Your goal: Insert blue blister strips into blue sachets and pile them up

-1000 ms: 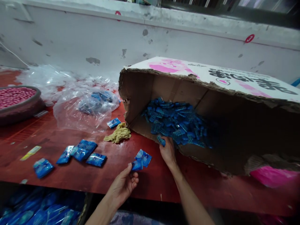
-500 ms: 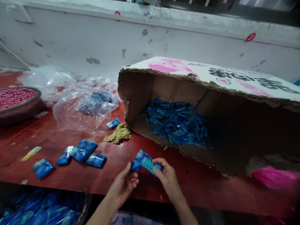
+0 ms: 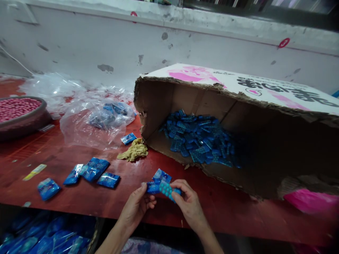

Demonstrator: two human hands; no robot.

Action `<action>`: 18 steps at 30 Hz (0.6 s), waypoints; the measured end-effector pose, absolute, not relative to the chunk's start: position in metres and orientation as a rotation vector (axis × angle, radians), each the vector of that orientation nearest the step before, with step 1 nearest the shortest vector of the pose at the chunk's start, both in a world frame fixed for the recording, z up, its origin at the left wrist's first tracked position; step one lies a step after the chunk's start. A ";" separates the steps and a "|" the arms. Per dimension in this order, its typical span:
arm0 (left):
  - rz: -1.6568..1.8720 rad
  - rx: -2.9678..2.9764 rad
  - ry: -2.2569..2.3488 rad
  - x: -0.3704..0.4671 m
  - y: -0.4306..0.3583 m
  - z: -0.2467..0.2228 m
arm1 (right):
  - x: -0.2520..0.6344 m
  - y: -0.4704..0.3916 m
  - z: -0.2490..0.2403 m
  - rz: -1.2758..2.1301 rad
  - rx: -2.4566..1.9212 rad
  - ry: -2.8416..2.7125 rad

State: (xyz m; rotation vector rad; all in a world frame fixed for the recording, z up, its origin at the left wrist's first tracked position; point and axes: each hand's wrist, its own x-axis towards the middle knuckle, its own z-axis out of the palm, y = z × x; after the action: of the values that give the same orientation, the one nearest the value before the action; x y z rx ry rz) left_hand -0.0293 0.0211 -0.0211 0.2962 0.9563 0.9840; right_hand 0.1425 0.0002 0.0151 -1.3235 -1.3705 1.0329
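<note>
My left hand pinches the left end of a blue printed packet above the red table's front part. Between thumb and fingers, my right hand grips a blue blister pack with rounded turquoise bumps. The blister pack's left end meets the packet's right end; whether it is inside cannot be made out. Just behind them is another blue printed piece; whether it is joined to the held packet is unclear. Several blue packets lie to the left on the table.
A torn cardboard box on its side holds many blue blister packs. Left are a bowl of pink pieces and clear plastic bags. A yellowish cloth lies by the box. Blue packets fill a container below the table edge.
The held packet and blister pack have shifted slightly lower and lie flatter. The printed piece behind them now shows more apart from the packet. Both hands keep their hold.
</note>
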 end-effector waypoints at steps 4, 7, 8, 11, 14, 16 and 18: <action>1.015 0.284 0.936 -0.031 0.022 -0.023 | 0.142 0.000 0.009 1.049 -1.352 -1.342; 1.015 0.279 0.941 -0.031 0.022 -0.024 | 0.142 -0.001 0.010 1.033 -1.326 -1.360; 1.013 0.281 0.943 -0.031 0.022 -0.024 | 0.143 -0.001 0.011 1.025 -1.316 -1.377; 1.006 0.288 0.937 -0.031 0.022 -0.022 | 0.143 -0.001 0.013 1.002 -1.300 -1.425; 1.004 0.289 0.938 -0.032 0.022 -0.019 | 0.143 -0.003 0.015 0.968 -1.272 -1.465; 0.998 0.285 0.947 -0.032 0.023 -0.018 | 0.143 -0.004 0.015 0.949 -1.252 -1.505; 0.994 0.269 0.955 -0.031 0.023 -0.019 | 0.142 -0.005 0.016 0.946 -1.237 -1.529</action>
State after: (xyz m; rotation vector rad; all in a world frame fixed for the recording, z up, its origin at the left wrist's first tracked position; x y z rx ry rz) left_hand -0.0313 0.0233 -0.0189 0.2695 0.9546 0.9936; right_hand 0.1424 -0.0054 0.0157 -1.2370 -1.5289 0.9462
